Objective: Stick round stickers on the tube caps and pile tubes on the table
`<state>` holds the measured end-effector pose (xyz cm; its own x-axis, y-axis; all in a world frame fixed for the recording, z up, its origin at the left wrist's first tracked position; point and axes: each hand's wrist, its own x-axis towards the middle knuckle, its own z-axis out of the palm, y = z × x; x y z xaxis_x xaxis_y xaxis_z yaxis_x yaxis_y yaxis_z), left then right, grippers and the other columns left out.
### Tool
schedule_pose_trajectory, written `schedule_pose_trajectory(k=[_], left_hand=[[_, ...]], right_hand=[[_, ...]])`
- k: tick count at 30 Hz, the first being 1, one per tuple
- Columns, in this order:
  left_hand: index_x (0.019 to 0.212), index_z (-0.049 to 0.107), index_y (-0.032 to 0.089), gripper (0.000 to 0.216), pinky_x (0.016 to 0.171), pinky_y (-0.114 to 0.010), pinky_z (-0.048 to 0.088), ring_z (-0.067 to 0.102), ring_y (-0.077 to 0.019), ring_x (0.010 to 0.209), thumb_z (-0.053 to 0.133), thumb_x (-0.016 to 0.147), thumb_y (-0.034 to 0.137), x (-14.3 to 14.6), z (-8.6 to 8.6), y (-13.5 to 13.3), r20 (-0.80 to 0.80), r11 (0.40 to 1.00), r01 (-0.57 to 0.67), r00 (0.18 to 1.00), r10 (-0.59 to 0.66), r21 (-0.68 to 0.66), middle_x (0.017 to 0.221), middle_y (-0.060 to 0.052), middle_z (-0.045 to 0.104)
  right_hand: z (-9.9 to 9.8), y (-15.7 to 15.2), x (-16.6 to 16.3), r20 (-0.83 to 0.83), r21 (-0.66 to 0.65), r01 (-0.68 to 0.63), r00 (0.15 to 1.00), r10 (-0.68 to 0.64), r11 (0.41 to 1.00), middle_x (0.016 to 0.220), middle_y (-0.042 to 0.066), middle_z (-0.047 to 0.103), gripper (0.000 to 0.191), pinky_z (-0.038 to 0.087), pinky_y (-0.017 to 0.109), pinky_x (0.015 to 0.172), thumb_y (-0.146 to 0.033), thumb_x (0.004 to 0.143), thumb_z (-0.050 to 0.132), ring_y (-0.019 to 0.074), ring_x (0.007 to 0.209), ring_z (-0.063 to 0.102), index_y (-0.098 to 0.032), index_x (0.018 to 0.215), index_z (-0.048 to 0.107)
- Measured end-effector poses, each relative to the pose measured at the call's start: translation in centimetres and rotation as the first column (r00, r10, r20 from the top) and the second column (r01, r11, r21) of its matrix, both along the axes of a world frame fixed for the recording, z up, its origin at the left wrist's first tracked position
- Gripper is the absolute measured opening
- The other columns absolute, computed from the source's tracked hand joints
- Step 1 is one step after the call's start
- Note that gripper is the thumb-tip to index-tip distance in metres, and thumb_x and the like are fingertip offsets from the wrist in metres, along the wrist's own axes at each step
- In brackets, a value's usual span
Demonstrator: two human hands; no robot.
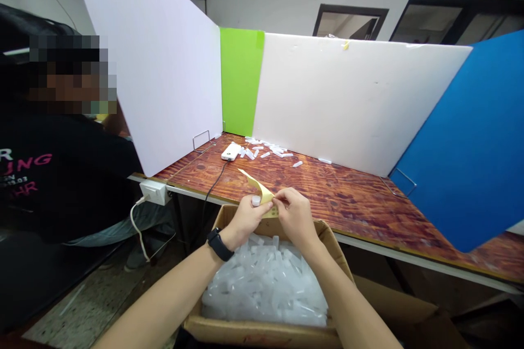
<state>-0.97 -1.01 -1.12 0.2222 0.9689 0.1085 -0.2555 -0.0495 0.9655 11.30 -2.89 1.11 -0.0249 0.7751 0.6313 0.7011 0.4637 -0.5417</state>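
Note:
Over the near edge of the table, my left hand (245, 218) is closed around a small plastic piece with a round white cap (256, 200); most of that piece is hidden by the fingers. The same hand grips a yellow sheet (266, 195), which curls upward and has rows of small round marks on its lower part. My right hand (295, 215) pinches the sheet's right edge between thumb and forefinger; whether a small label is between those fingertips is hidden. Below both hands, an open cardboard box (262, 332) holds many translucent white plastic tubes (266, 278).
Several small white tubes (274, 148) lie scattered at the table's back, beside a white device (231, 151) with a black cable. White, green and blue panels (360, 103) wall in the table (327, 191). A power socket (153, 192) hangs at the left edge, near a seated person (61, 174).

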Motion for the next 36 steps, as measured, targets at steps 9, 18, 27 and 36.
schedule_pose_trajectory(k=[9, 18, 27, 36], left_hand=[[0.075, 0.06, 0.009, 0.027, 0.06, -0.025, 0.041, 0.052, -0.013, 0.062, 0.065, 0.062, 0.032, -0.1, 0.1, 0.0, -0.047, 0.999, -0.01, 0.999, 0.012, 0.035, 0.067, -0.003, 0.058], [0.092, 0.054, 0.013, 0.025, 0.06, -0.026, 0.04, 0.053, -0.0142, 0.064, 0.052, 0.075, 0.032, -0.6, 0.7, -0.8, -0.364, 0.927, 0.067, 0.928, 0.078, 0.369, 0.072, -0.002, 0.059], [0.108, 0.046, 0.016, 0.035, 0.068, -0.029, 0.04, 0.055, -0.0182, 0.075, 0.05, 0.074, 0.022, -1.2, 1.0, -1.4, -0.488, 0.878, 0.152, 0.867, 0.102, 0.453, 0.085, -0.006, 0.061], [0.134, 0.019, 0.012, 0.065, 0.06, -0.024, 0.037, 0.049, -0.0126, 0.057, 0.048, 0.079, 0.03, -1.6, 1.8, -1.4, -0.458, 0.835, 0.06, 0.856, 0.239, 0.546, 0.064, 0.002, 0.055]], right_hand=[[0.1, 0.4, 0.7, -0.024, -0.083, -0.111, 0.994, 0.11, 0.99, 0.073, 0.003, 0.051, 0.007, 0.04, 0.029, 0.062, -0.016, 0.077, 0.043, 0.0157, 0.068, 0.048, -0.018, 0.071, 0.046], [2.2, -1.8, 0.5, -0.219, -0.081, -0.314, 0.931, 0.291, 0.946, 0.085, 0.004, 0.054, 0.009, 0.041, 0.025, 0.062, -0.025, 0.082, 0.045, 0.014, 0.071, 0.051, -0.019, 0.076, 0.046], [3.5, -3.1, 0.7, 0.122, 0.039, -0.422, 0.902, 0.414, 0.906, 0.112, 0.009, 0.055, 0.01, 0.042, 0.029, 0.072, -0.017, 0.083, 0.042, 0.0173, 0.091, 0.055, -0.02, 0.075, 0.047], [3.9, -3.1, 1.0, 0.34, 0.057, -0.11, 0.937, 0.084, 0.992, 0.072, 0.005, 0.058, 0.01, 0.037, 0.028, 0.06, -0.019, 0.083, 0.04, 0.0166, 0.064, 0.053, -0.018, 0.078, 0.048]])
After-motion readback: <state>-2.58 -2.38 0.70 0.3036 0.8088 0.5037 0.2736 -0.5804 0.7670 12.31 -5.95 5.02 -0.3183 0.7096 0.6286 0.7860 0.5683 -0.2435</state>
